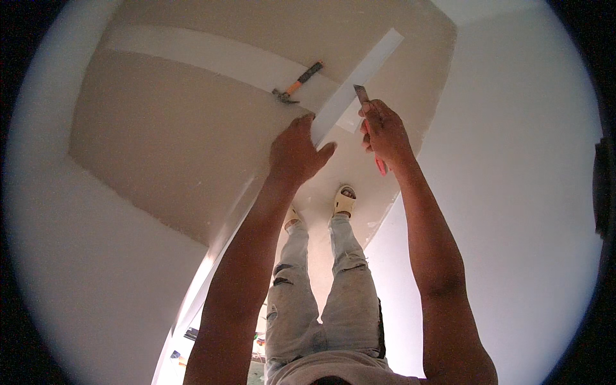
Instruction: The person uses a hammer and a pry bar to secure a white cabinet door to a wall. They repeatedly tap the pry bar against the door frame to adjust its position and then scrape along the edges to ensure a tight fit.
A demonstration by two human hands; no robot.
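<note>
My left hand [297, 153] is wrapped round a long flat white strip [362, 80], its thumb sticking out to the right. The strip slants away from me to the far right, above the floor. In my right hand [385, 131] is a utility knife with a red handle [381, 166]. Its blade [361, 94] points up and away, a little right of the strip and apart from it. A pale band continues toward the lower left behind my left arm; whether it is the same strip I cannot tell.
A claw hammer [299, 82] with an orange and black handle lies on the brown floor [160, 115], which has a lighter band across it. White walls [507, 192] stand on both sides. My feet in pale slip-on shoes [344, 200] are below my hands. Small items show at the lower left.
</note>
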